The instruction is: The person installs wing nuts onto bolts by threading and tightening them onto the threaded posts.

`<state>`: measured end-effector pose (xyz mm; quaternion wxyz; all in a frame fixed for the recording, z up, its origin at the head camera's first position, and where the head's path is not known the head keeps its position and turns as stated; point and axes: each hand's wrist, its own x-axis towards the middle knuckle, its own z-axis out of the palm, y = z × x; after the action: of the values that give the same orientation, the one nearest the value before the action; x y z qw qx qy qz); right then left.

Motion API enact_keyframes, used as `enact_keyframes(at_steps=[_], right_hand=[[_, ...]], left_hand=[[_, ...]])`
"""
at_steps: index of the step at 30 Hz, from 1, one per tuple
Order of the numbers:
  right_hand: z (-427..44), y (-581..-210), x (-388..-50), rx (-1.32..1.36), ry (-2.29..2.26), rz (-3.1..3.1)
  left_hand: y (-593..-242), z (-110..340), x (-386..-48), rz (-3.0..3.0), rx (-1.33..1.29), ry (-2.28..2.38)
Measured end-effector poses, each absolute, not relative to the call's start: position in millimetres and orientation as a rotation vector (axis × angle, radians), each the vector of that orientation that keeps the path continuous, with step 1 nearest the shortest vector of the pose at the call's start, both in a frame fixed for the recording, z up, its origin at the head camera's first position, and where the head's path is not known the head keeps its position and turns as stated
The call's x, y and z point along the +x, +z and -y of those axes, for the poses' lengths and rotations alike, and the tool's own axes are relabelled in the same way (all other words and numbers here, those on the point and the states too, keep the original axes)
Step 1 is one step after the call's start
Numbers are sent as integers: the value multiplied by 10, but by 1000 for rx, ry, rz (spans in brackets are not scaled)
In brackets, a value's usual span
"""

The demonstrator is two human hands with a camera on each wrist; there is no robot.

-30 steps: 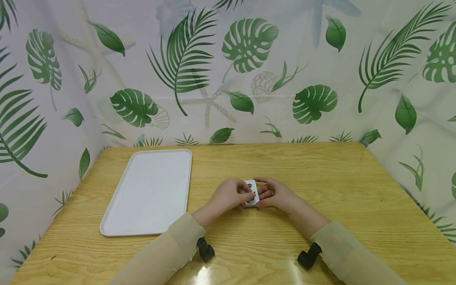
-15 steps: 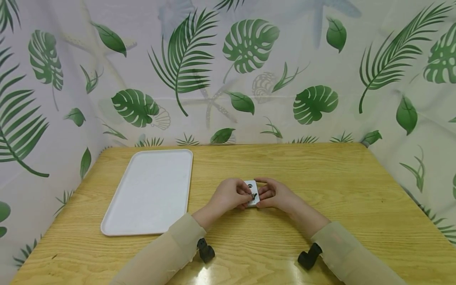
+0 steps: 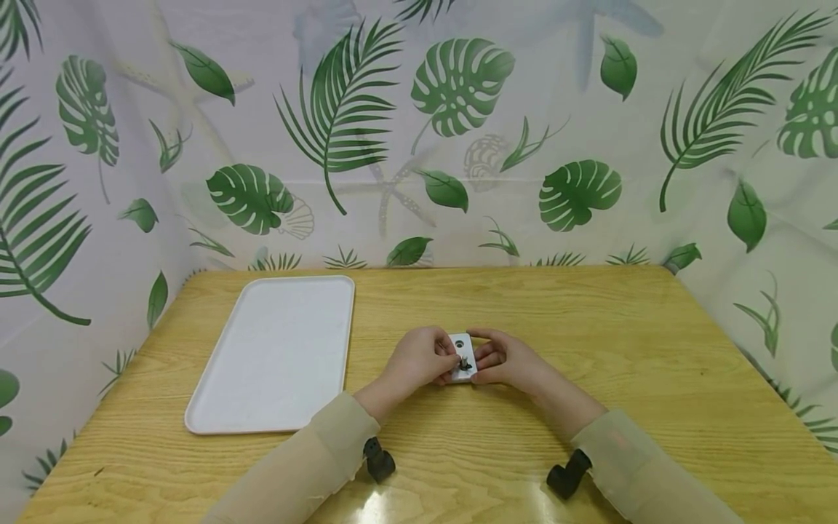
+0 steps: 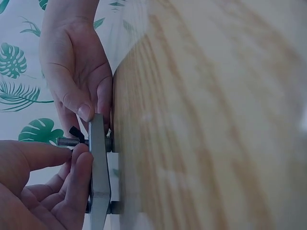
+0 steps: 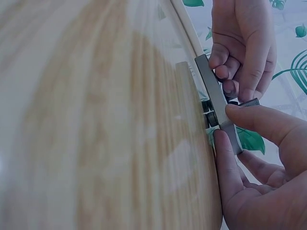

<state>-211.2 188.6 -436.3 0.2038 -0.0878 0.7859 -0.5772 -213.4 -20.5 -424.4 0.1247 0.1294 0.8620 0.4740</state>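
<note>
A small silver metal plate (image 3: 467, 348) with a round hole lies near the middle of the table between both hands. A threaded bolt (image 4: 67, 142) stands out of its upper face, with a black wing nut (image 4: 76, 132) on it. My left hand (image 3: 419, 355) has its thumb and forefinger tips at the wing nut, pinching one wing; the fingers partly cover it. With thumb and fingers my right hand (image 3: 513, 358) grips the plate by its right edge. Seen side-on in the right wrist view, the plate (image 5: 216, 93) has dark round feet underneath.
A white rectangular tray (image 3: 275, 356) lies on the left of the wooden table (image 3: 589, 313). Leaf-patterned cloth (image 3: 497, 145) hangs behind and along both sides. A black wrist mount (image 3: 377, 460) sits under the left sleeve, and another (image 3: 568, 473) by the right.
The left thumb and forefinger have drawn back slightly to the left, so more of the bolt and wing nut shows. The wing nut's wings stand at a different angle. The right hand stays put.
</note>
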Motion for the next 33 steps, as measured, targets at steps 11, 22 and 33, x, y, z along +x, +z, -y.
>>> enact_keyframes(at_steps=[11, 22, 33], right_hand=[[-1896, -4409, -2098, -238, -1580, -2218], [-1905, -4398, -2099, -228, -1559, -2215], [-1901, -4323, -2133, -289, -1523, -2219]], left_hand=[[-4259, 184, -2123, -2439, 369, 1404], [-4234, 182, -2097, -2490, 468, 1291], [-4238, 186, -2121, -2536, 483, 1262]])
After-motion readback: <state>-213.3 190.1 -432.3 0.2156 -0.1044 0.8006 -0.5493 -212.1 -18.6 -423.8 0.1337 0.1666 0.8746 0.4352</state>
